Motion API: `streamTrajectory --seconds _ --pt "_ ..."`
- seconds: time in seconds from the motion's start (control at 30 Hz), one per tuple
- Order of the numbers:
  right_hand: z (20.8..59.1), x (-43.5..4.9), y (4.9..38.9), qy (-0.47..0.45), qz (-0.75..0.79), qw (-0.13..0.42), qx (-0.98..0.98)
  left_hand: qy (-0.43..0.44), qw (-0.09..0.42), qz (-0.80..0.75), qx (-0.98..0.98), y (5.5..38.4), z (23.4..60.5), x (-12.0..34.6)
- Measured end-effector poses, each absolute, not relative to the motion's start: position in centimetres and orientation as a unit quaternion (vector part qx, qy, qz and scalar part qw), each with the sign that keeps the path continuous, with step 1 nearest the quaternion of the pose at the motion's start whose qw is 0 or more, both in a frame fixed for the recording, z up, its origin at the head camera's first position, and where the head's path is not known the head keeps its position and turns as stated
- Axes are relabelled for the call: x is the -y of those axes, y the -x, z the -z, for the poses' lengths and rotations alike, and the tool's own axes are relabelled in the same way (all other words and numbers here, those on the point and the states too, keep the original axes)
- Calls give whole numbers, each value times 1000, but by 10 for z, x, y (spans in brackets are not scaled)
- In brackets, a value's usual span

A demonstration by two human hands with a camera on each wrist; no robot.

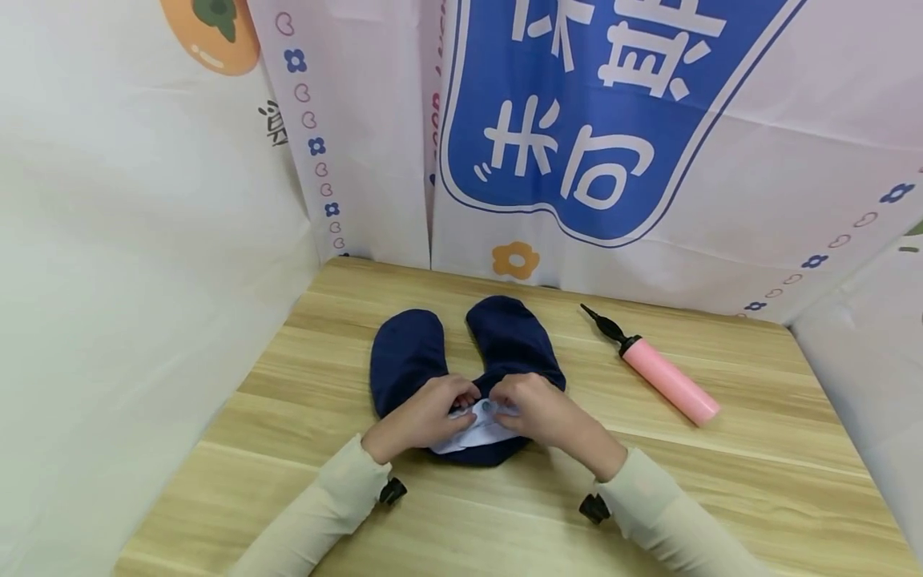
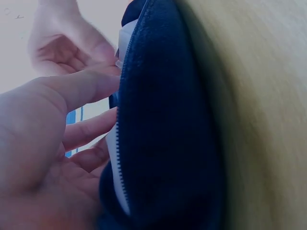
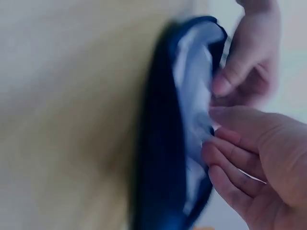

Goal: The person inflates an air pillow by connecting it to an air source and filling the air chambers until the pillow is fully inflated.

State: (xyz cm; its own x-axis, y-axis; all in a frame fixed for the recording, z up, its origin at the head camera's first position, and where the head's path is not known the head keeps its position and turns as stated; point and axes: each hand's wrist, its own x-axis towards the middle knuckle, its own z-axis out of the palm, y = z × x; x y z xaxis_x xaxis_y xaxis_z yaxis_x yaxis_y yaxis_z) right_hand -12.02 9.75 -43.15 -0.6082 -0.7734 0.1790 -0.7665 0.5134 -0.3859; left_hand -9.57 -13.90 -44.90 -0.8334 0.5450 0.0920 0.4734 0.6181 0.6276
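Observation:
A navy U-shaped neck pillow lies limp on the table, its curved end toward me. The zipper along that end is undone, and a white inner liner shows in the opening. A small round valve sits on the liner between my hands. My left hand pinches the liner just left of the valve, thumb toward me and fingers curled beyond. From the other side my right hand pinches the liner close by the valve, its thumb and bent fingers almost meeting the left ones.
A pink hand pump with a black nozzle lies to the right of the pillow, nozzle pointing to the back left. White printed cloth hangs along the back of the wood-grain table, and pale sheets close off both sides.

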Motion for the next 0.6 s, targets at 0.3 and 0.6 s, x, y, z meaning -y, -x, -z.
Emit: streamTrajectory --seconds 0.3,0.6 --pt "452 -85 116 436 168 -67 -882 -282 51 -320 -903 97 452 133" --pt "444 -87 121 444 201 -73 -870 -272 -26 -323 -906 94 455 120"
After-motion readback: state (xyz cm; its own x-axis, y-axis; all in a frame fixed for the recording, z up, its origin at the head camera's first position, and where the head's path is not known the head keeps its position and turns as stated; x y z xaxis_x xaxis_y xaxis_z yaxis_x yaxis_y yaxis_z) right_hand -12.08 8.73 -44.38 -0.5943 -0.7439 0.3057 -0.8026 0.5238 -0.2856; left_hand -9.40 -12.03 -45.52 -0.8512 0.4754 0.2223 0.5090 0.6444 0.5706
